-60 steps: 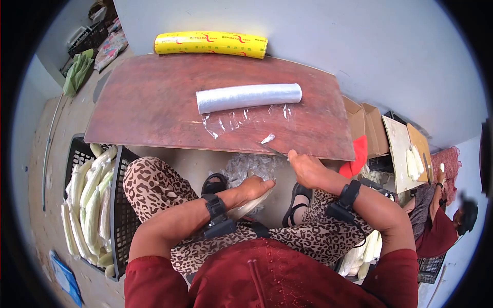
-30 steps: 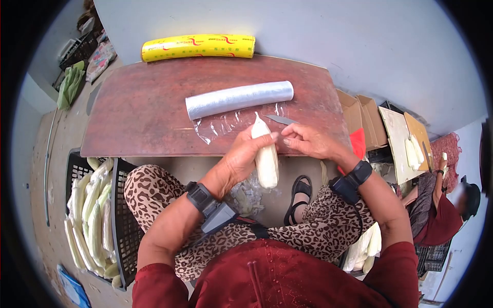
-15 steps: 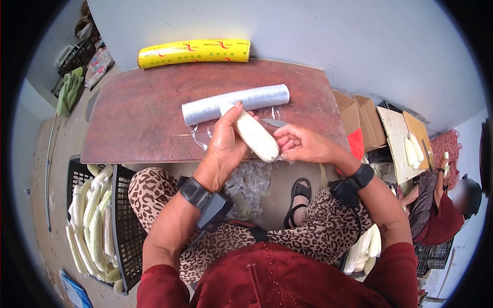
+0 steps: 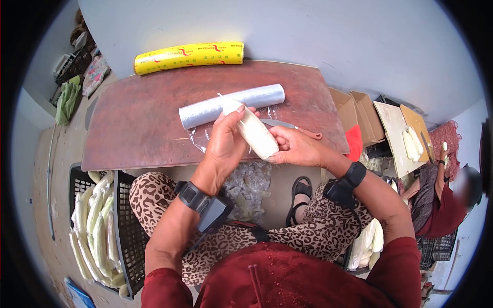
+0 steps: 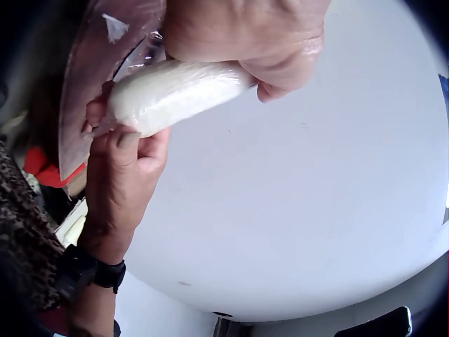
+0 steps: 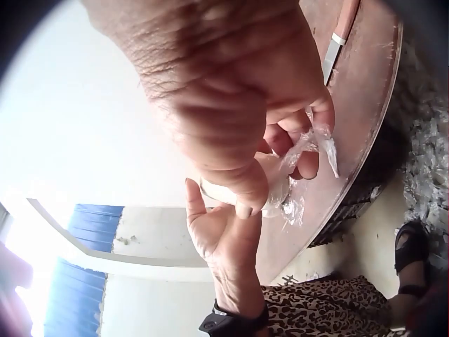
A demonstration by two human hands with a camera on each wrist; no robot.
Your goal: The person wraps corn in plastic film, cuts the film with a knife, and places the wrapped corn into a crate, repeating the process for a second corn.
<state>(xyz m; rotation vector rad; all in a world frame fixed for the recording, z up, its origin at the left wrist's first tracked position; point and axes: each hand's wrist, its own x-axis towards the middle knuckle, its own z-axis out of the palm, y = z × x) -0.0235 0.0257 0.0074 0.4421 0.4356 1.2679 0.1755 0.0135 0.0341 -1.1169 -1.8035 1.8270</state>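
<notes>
My left hand (image 4: 226,141) grips the upper part of a pale ear of corn (image 4: 257,136), thumb along its top, above the table's front edge. The ear is tilted, its thin tip to the upper left. Clear film shines on it in the left wrist view. At the lower, blunt end, my right hand (image 4: 300,147) pinches the end with thumb and fingers. Loose clear film (image 6: 302,151) hangs among the right fingers in the right wrist view. Just beyond that hand, a knife (image 4: 280,123) with a reddish-brown handle lies on the table.
A cling film roll (image 4: 200,113) lies on the brown table (image 4: 128,118), a yellow roll (image 4: 190,56) at its back. A black crate (image 4: 131,241) of corn stands left. Scrap film (image 4: 246,187) lies on the floor. Cardboard boxes (image 4: 359,113) and another person (image 4: 444,195) are right.
The right hand, earlier holding the knife at the table edge, has let it go on the table and now pinches the ear's lower end. The left hand raised the ear from low and tilted it.
</notes>
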